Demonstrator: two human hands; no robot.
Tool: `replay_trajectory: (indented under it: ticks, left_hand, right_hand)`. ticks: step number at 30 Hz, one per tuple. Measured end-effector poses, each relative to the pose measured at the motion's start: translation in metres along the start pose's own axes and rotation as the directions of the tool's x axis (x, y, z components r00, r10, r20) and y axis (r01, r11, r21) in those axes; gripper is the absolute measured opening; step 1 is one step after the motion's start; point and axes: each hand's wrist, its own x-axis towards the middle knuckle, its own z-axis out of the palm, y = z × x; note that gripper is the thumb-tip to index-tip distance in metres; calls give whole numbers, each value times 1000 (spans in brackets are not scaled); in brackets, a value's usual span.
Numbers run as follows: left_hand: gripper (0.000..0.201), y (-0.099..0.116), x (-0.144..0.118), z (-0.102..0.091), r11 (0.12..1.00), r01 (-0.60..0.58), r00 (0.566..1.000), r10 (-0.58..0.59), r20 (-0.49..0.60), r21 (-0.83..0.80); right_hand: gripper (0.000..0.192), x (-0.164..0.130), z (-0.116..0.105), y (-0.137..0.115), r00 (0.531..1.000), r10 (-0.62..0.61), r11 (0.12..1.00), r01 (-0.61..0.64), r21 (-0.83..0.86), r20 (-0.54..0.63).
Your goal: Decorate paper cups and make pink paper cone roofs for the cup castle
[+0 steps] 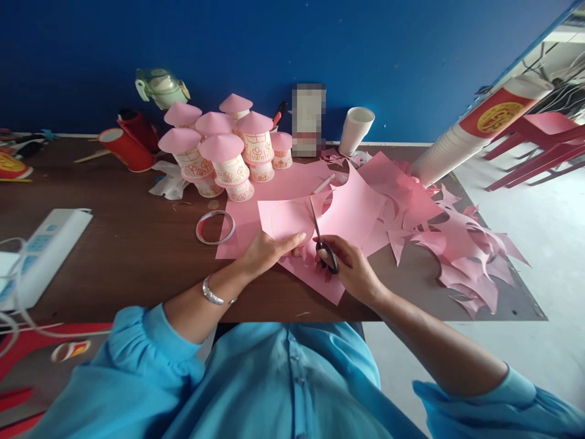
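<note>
My left hand grips a piece of pink paper by its near edge, thumb on top. A faint round outline shows on that paper. In my right hand is a pair of scissors with black handles. Their blades point away from me and meet the paper's right side, along the curve. Beneath both hands lie more pink sheets. A roll of tape rests on the table left of the paper.
Paper-cup houses with pink cone roofs stand in a cluster at the back. Pink offcuts cover the table's right end, near a long leaning stack of cups. A white power strip lies left. A blue wall bounds the back.
</note>
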Motion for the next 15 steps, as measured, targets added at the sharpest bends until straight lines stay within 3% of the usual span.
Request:
replay_trajectory:
  ticks: [15]
  left_hand:
    - [39, 1, 0, -2, 996, 78, 997, -78, 0, 35]
  right_hand:
    - [49, -2, -2, -4, 1000, 10, 1000, -11, 25, 12]
